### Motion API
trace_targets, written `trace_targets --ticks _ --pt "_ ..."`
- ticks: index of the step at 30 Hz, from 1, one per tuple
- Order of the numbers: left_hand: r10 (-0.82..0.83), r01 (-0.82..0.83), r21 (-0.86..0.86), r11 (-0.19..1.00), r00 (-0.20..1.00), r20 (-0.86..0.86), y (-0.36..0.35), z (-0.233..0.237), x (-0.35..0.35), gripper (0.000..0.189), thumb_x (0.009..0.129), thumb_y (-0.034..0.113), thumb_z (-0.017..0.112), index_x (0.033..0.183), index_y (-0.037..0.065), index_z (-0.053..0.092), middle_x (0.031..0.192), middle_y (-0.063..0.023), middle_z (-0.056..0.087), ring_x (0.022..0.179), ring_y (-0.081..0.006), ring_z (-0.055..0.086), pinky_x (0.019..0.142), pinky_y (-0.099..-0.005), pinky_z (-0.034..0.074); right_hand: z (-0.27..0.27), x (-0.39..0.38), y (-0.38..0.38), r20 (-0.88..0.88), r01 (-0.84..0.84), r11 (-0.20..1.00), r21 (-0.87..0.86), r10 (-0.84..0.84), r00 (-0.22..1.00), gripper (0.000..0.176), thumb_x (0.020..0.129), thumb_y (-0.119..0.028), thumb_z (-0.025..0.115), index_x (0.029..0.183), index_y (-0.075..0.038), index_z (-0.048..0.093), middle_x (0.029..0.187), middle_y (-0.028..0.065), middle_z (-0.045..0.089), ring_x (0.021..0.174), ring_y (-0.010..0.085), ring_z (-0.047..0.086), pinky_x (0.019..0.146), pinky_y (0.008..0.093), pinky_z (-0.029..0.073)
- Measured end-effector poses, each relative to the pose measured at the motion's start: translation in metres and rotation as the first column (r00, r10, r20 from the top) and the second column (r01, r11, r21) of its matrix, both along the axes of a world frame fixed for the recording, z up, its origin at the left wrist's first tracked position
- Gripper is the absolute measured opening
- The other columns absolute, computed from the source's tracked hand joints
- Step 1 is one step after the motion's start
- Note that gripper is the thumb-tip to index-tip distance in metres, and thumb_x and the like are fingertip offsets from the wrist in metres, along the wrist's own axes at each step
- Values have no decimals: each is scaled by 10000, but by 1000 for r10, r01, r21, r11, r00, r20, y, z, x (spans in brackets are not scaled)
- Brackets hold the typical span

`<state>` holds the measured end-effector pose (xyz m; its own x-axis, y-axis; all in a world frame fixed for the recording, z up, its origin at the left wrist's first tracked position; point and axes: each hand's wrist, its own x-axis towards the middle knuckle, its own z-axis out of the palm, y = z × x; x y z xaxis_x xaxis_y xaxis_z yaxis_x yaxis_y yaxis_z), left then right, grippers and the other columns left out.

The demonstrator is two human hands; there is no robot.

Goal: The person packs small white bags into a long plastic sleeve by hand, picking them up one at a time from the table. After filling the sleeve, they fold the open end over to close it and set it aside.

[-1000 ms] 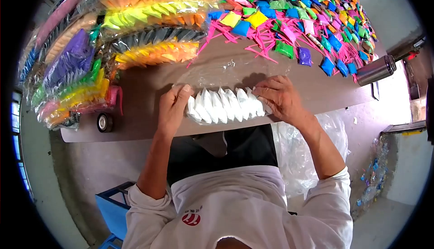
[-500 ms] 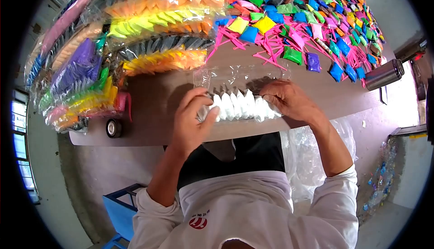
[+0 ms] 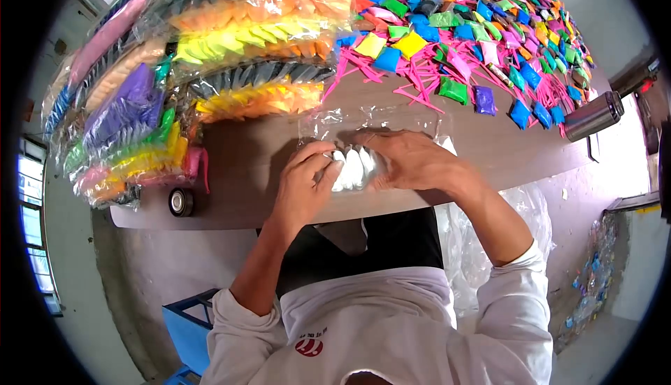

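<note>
A row of small white packets [image 3: 353,168] stands on edge, lined up side by side on a clear plastic bag [image 3: 377,114] near the table's front edge. My left hand [image 3: 304,183] closes its curled fingers and thumb around the left end of the row. Over the right part of the row lies my right hand [image 3: 412,159], its fingers along the far side and its thumb, a little blurred, on the near side. The packets under that palm are hidden. A white bit shows beyond the right wrist.
Clear bags of coloured packets [image 3: 251,49] are stacked at the left. A heap of loose coloured packets [image 3: 454,89] and pink sticks [image 3: 419,91] covers the back right. A tape roll [image 3: 180,202] sits front left, a metal cylinder [image 3: 594,116] at the right edge.
My right hand has moved left from the row's right end and now covers much of it. My left hand has stayed at the left end, its fingers now closer around the packets.
</note>
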<state>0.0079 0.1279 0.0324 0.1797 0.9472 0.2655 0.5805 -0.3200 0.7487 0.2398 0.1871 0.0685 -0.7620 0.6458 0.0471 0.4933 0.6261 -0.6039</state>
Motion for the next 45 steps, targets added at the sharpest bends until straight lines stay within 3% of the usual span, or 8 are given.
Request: trace_targets --ticks 2,8,20,23,33,36,38,45 --pt "9 -7 -25 1000 999 51 1 2 1 199 936 122 647 1010 -62 658 1106 -119 650 889 -192 631 739 -281 513 4 -4 3 96 30 990 -136 -17 995 608 827 -312 743 1346 -60 551 1208 208 643 1123 403 593 948 456 468" --pt "-23 27 -122 992 999 32 5 6 -3 246 970 167 620 1050 -64 650 1093 -107 651 853 -179 614 753 -290 498 -12 -2 9 -5 29 993 -113 -30 1000 251 899 -224 655 1102 -83 699 951 195 688 924 401 643 799 480 498" --pt "-129 118 -114 986 987 -93 8 8 -8 227 907 166 684 1020 -28 654 1115 -154 650 1001 -271 641 851 -343 502 -28 -5 14 -137 70 995 -67 -79 987 97 884 -125 572 836 -48 606 794 208 614 807 442 583 682 521 446" --pt "-112 110 -20 994 986 -120 8 0 -14 223 943 158 637 1050 -37 643 1062 -163 661 957 -271 655 822 -337 511 -25 -4 16 24 28 1000 -2 -28 999 210 980 -254 577 1038 -79 678 882 192 666 841 418 627 709 462 508" --pt "52 -48 -93 995 998 44 6 3 -16 266 1006 202 547 1083 -34 640 926 -137 681 856 -243 663 798 -332 508 -20 -2 5 -39 66 997 29 -65 997 173 939 -173 553 1058 -128 670 907 197 663 871 423 621 753 508 489" --pt "139 -130 -107 986 987 82 5 6 -33 251 997 194 550 1062 -29 644 986 -142 684 890 -238 660 809 -332 507 -16 -2 5 -56 35 999 -11 -35 998 194 939 -176 554 1083 -128 674 921 195 668 899 418 624 778 503 490" --pt "45 -47 -44 998 998 -37 1 4 -44 206 953 170 612 1014 -25 644 1095 -172 661 973 -253 645 860 -341 496 -14 -2 5 -15 41 998 -41 -42 999 226 945 -177 549 1128 -128 671 966 190 674 939 409 625 809 494 488" --pt "-65 65 -42 997 998 -16 -14 0 -51 179 835 82 744 941 -11 634 1236 -200 595 1135 -281 593 971 -341 443 -16 -3 7 -7 22 999 -28 -22 1000 249 973 -172 562 1169 -51 657 1001 203 685 903 417 642 803 460 511"
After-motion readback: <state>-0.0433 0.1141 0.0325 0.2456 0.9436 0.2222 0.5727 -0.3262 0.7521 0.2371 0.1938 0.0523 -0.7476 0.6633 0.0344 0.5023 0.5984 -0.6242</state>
